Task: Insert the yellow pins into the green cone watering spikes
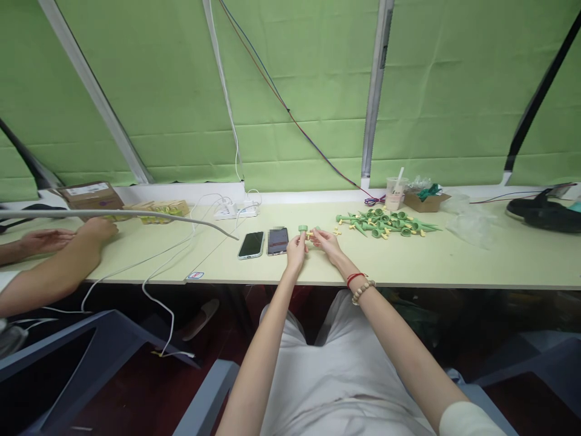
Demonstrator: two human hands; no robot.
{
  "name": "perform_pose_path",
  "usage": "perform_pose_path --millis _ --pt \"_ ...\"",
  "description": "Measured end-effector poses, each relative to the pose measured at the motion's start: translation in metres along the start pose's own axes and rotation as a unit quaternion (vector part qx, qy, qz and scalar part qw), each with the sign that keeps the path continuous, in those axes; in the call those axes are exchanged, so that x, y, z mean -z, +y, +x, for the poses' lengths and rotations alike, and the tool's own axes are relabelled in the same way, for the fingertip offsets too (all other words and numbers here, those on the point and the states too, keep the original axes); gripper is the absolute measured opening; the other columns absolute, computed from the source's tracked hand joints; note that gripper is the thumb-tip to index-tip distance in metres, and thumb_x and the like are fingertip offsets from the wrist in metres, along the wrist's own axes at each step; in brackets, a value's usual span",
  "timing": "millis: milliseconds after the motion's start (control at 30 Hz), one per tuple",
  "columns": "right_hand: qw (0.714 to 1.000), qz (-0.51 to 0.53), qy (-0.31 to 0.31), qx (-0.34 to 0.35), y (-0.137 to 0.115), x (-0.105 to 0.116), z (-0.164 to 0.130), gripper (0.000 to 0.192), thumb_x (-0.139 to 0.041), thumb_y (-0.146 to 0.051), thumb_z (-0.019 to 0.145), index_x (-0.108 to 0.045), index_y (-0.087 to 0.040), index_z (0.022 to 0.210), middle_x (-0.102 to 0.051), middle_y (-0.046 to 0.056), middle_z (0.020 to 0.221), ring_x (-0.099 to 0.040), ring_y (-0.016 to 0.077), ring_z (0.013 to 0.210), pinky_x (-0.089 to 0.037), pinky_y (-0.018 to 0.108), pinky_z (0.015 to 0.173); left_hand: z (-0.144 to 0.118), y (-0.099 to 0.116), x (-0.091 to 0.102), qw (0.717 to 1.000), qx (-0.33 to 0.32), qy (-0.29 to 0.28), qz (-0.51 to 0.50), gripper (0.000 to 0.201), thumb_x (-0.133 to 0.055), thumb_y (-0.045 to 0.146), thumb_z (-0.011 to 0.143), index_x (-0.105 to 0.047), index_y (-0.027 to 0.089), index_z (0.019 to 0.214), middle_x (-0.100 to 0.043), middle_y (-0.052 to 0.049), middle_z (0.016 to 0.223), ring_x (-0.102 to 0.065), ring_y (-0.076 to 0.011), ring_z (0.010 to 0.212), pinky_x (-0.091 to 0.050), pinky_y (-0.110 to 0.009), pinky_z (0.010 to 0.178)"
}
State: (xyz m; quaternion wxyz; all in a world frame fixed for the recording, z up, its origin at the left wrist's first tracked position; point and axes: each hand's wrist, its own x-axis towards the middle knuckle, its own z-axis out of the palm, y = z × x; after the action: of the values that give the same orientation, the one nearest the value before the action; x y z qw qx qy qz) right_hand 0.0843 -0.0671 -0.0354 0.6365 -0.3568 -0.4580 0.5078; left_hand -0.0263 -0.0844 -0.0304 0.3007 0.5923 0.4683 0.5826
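Note:
Over the table's front part, my left hand (296, 251) is closed on a green plastic piece (302, 228) whose round, cup-like end sticks up above the fingers. Beside it, my right hand (327, 244) pinches at a small yellow piece (309, 234) that meets the green one; the fingertips partly cover it. To the right of my hands lies a loose heap of green plastic pieces (391, 223) with cupped ends and pointed stems. Small yellow pieces (337, 231) lie at the heap's left edge and among it.
Two phones, one dark-screened (251, 244) and one lit (278, 240), lie left of my hands. A drink cup (396, 192), cardboard box (424, 202), plastic bag (474, 225) and black bag (544, 212) stand rightward. White cables (157, 261) cross leftward, near another person's hands (97, 230).

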Motion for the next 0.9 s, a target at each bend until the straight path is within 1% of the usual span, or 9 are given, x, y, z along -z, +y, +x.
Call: perform_pose_path --millis 33,100,200,333,433,600,800,900 --pt "1.000 0.001 0.000 0.000 -0.0001 0.0001 0.0001 0.033 -0.071 -0.041 0.062 -0.068 -0.016 0.082 -0.068 0.008 0.090 -0.063 0.0153 0.078 -0.049 0.027 0.070 -0.0003 0.0002 -0.0001 1.000 0.002 -0.002 -0.001 0.044 -0.044 0.054 0.079 -0.058 0.015 0.064 -0.040 0.004 0.042 -0.038 -0.0088 0.043 -0.028 -0.022 0.048" --pt "1.000 0.003 0.001 0.003 -0.0001 0.0005 0.0004 0.033 -0.074 -0.037 0.059 -0.068 -0.017 0.084 -0.068 0.008 0.095 -0.062 0.0149 0.081 -0.049 0.026 0.071 -0.0008 0.0006 -0.0003 1.000 0.005 -0.005 -0.002 0.045 -0.044 0.055 0.078 -0.058 0.015 0.064 -0.040 0.004 0.042 -0.038 -0.0088 0.043 -0.028 -0.022 0.047" --pt "1.000 0.006 0.004 0.002 -0.0001 0.0009 0.0006 0.035 -0.073 -0.037 0.059 -0.067 -0.018 0.089 -0.066 0.007 0.102 -0.062 0.0147 0.085 -0.048 0.026 0.072 -0.0011 0.0014 -0.0003 1.000 0.004 -0.008 -0.002 0.044 -0.044 0.055 0.078 -0.059 0.015 0.066 -0.040 0.004 0.042 -0.038 -0.0089 0.043 -0.028 -0.022 0.047" --pt "1.000 0.002 0.002 -0.007 -0.0011 0.0008 -0.0010 0.032 -0.073 -0.036 0.060 -0.068 -0.016 0.084 -0.067 0.008 0.096 -0.061 0.0143 0.082 -0.048 0.025 0.071 -0.0012 0.0025 0.0002 1.000 0.008 -0.006 -0.006 0.042 -0.045 0.054 0.078 -0.058 0.015 0.066 -0.040 0.004 0.042 -0.038 -0.0086 0.042 -0.028 -0.022 0.046" --pt "1.000 0.005 -0.002 -0.014 -0.0025 0.0001 -0.0026 0.031 -0.074 -0.033 0.059 -0.068 -0.017 0.085 -0.067 0.007 0.097 -0.061 0.0137 0.083 -0.048 0.024 0.070 -0.0009 0.0026 0.0003 1.000 0.010 -0.005 -0.005 0.043 -0.045 0.054 0.078 -0.056 0.015 0.063 -0.040 0.004 0.042 -0.037 -0.0085 0.042 -0.027 -0.022 0.046" --pt "0.999 0.008 0.000 -0.036 -0.0038 -0.0012 -0.0037 0.030 -0.071 -0.038 0.062 -0.067 -0.017 0.083 -0.067 0.007 0.093 -0.062 0.0126 0.074 -0.048 0.024 0.067 -0.0007 0.0015 -0.0003 1.000 0.006 -0.010 -0.011 0.043 -0.046 0.055 0.077 -0.055 0.015 0.063 -0.040 0.004 0.042 -0.037 -0.0085 0.042 -0.028 -0.022 0.046" --pt "1.000 -0.003 -0.002 -0.025 -0.0047 -0.0007 -0.0046 0.032 -0.074 -0.036 0.057 -0.068 -0.017 0.082 -0.067 0.007 0.094 -0.061 0.0126 0.077 -0.047 0.023 0.067 -0.0004 0.0012 -0.0004 1.000 0.003 -0.006 -0.005 0.045 -0.044 0.056 0.078 -0.058 0.014 0.067 -0.040 0.004 0.043 -0.037 -0.0087 0.043 -0.028 -0.022 0.046" --pt "1.000 -0.011 0.007 -0.015 -0.0046 -0.0001 -0.0043 0.032 -0.073 -0.036 0.057 -0.068 -0.018 0.082 -0.067 0.006 0.097 -0.061 0.0129 0.077 -0.047 0.023 0.066 0.0006 0.0007 0.0002 1.000 0.001 0.015 -0.002 0.046 -0.043 0.057 0.078 -0.060 0.014 0.072 -0.041 0.004 0.044 -0.037 -0.0091 0.042 -0.028 -0.022 0.046"
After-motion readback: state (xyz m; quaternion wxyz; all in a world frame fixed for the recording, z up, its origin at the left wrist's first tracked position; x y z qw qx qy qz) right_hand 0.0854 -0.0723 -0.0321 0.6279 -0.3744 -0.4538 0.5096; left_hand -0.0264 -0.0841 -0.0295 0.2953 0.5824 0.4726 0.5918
